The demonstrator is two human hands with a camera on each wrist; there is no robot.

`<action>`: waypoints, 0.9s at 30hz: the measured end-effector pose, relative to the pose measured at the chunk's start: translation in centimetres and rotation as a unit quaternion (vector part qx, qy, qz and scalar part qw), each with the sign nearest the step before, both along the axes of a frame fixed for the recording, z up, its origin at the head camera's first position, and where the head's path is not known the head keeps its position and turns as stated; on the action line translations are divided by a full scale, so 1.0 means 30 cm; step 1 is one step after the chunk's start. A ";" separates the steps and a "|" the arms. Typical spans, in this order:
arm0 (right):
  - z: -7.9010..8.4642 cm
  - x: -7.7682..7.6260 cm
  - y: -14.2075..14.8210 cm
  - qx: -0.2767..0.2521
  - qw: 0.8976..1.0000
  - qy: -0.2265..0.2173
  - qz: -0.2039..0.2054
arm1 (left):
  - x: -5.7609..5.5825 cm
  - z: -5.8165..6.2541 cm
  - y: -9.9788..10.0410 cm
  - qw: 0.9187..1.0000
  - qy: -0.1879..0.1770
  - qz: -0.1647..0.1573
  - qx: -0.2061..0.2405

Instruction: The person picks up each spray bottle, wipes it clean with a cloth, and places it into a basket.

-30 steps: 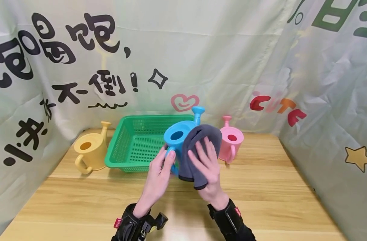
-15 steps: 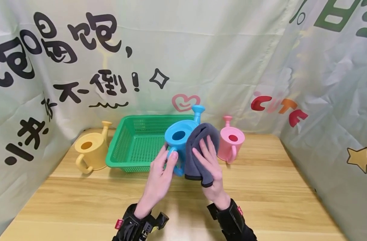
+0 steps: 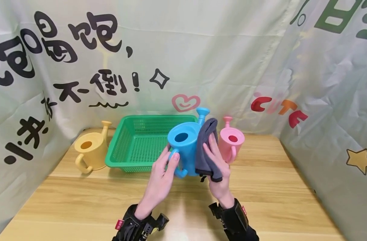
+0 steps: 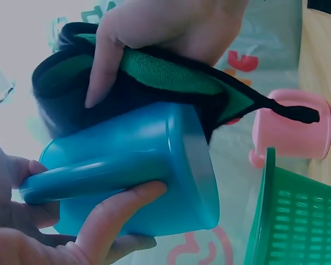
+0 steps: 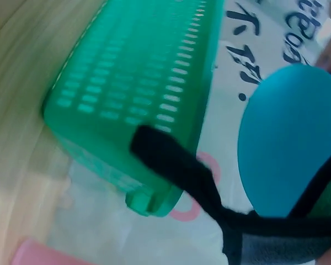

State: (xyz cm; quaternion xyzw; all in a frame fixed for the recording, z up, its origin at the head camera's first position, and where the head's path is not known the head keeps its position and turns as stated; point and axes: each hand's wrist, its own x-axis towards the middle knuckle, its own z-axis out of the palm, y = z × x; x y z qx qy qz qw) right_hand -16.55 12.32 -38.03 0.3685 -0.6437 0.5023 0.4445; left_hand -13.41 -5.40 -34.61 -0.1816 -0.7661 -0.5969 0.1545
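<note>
My left hand [image 3: 159, 177] grips the handle of a blue toy watering can [image 3: 186, 152], its spout toward the back wall. The left wrist view has the thumb and fingers around the blue handle [image 4: 94, 176]. A dark grey cloth [image 3: 205, 150] with black edging lies against the can's right side, held there by my right hand [image 3: 221, 172]. In the left wrist view a digit bends over the cloth [image 4: 66, 105], and its black loop hangs free. The can's base [image 5: 289, 132] shows off the table in the right wrist view.
Behind the can stands a green perforated basket [image 3: 132, 164]. A yellow watering can [image 3: 94, 154] is left of it, and a pink watering can [image 3: 231, 144] is to the right, just beyond my right hand. A printed curtain [image 3: 219, 67] encloses the wooden table [image 3: 111, 207].
The cloth and my right hand have moved right around the can's side, uncovering more of its blue front. The can has shifted slightly right, still in my left hand.
</note>
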 end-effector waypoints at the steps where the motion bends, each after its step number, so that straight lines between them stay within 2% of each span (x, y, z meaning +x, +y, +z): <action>1: -0.003 -0.002 -0.009 0.010 0.999 0.030 -0.013 | 0.000 0.000 -0.001 1.000 0.002 0.002 0.002; 4: -0.011 -0.004 -0.036 0.047 0.992 0.105 -0.059 | -0.002 -0.003 -0.005 1.000 0.012 0.005 0.005; 7: -0.015 -0.007 -0.059 0.081 0.978 0.158 -0.109 | -0.004 -0.005 -0.009 1.000 0.024 0.011 0.004; 10: -0.018 -0.007 -0.071 0.100 0.968 0.181 -0.140 | -0.005 -0.004 -0.010 0.999 0.031 0.014 0.002; 12: -0.020 -0.006 -0.074 0.101 0.968 0.181 -0.145 | -0.005 -0.002 -0.009 0.999 0.033 0.015 0.000; 16: -0.024 -0.006 -0.066 0.077 0.979 0.149 -0.116 | -0.004 0.000 -0.005 0.999 0.037 0.017 -0.002; 21: -0.020 -0.009 -0.035 0.026 0.997 0.068 -0.031 | -0.001 0.001 -0.003 1.000 0.025 0.017 -0.001; 23: -0.013 -0.008 -0.021 0.009 0.999 0.036 -0.010 | -0.002 0.000 -0.002 1.000 0.021 0.014 -0.003; 27: 0.004 0.002 -0.002 -0.024 0.999 -0.024 -0.005 | 0.000 0.001 -0.001 1.000 0.019 0.005 -0.005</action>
